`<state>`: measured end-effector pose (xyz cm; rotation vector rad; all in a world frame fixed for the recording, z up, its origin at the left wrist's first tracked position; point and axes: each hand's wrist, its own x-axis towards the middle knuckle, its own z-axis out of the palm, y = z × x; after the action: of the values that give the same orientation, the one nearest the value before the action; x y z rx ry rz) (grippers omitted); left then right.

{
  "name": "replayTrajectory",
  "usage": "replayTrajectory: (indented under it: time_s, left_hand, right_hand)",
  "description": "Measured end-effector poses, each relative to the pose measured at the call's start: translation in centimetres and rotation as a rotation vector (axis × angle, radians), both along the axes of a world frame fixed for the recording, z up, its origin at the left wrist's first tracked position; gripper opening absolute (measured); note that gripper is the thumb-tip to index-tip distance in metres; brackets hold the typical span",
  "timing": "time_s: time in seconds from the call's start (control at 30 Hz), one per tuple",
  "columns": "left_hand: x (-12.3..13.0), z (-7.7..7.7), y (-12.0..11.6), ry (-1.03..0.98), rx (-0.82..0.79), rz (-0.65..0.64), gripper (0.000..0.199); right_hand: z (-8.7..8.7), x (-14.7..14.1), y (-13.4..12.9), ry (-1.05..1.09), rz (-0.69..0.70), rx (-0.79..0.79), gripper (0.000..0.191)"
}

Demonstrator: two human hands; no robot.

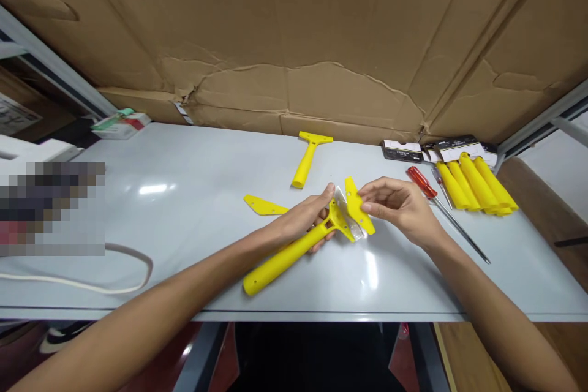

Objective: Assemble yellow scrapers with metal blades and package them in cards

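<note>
My left hand grips a yellow scraper near its head, the long handle slanting down toward the table's front edge. A shiny metal blade lies along the scraper's wide end. With thumb and fingertips, my right hand pinches a yellow cover plate beside the blade. Small holes show in the plate. Under the left wrist a second yellow plate lies flat, partly hidden. Farther back rests another yellow scraper, its head pointing away.
At right lie a red-handled screwdriver, several yellow handles and small dark-and-white boxes. A white cable loops at left, near a green-and-white box. Cardboard walls off the table's back.
</note>
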<state>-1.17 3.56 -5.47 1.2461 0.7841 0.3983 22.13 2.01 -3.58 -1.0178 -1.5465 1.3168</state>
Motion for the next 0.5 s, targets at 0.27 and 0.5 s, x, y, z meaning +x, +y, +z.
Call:
replayTrajectory:
  time_s: [0.27,0.5]
  left_hand:
    - [0.0,-0.1,-0.1,0.051,-0.005,0.030,0.085]
    - [0.1,0.0,-0.1,0.055,-0.003,0.045,0.083]
  right_hand:
    - [0.5,-1.7,-1.0,-0.200,-0.025,0.179,0.012]
    - [0.1,-1.9,-0.9,-0.360,-0.013,0.340,0.015]
